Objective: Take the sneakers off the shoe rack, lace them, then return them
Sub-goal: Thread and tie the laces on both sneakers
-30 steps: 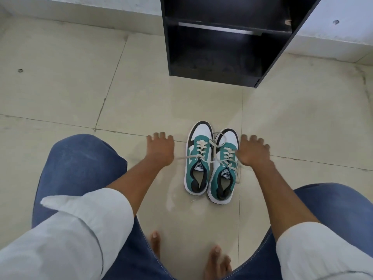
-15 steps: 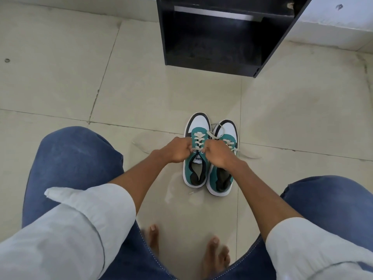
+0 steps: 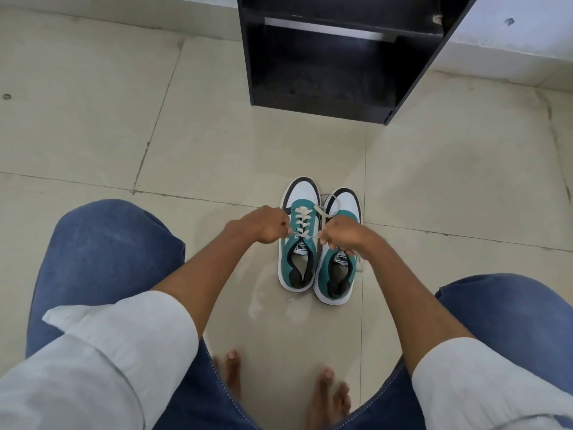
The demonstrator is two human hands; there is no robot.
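Observation:
Two teal, white and black sneakers stand side by side on the tiled floor, toes pointing away from me. The left sneaker (image 3: 300, 265) has cream laces (image 3: 302, 223) crossed up its front. My left hand (image 3: 263, 225) is closed on one lace end at that shoe's left side. My right hand (image 3: 339, 237) is closed on the other lace end and lies over the front of the right sneaker (image 3: 336, 274), hiding most of its laces. A loose lace loop shows near the right sneaker's toe.
The black shoe rack (image 3: 338, 57) stands on the floor beyond the sneakers, its lower shelf open toward me. My knees in blue jeans flank the shoes, and my bare feet (image 3: 325, 395) are just below them. A white wall base runs behind the rack.
One second ago my hands lay open on the floor on either side of the sneakers. They have come together over the left sneaker and closed on its lace ends.

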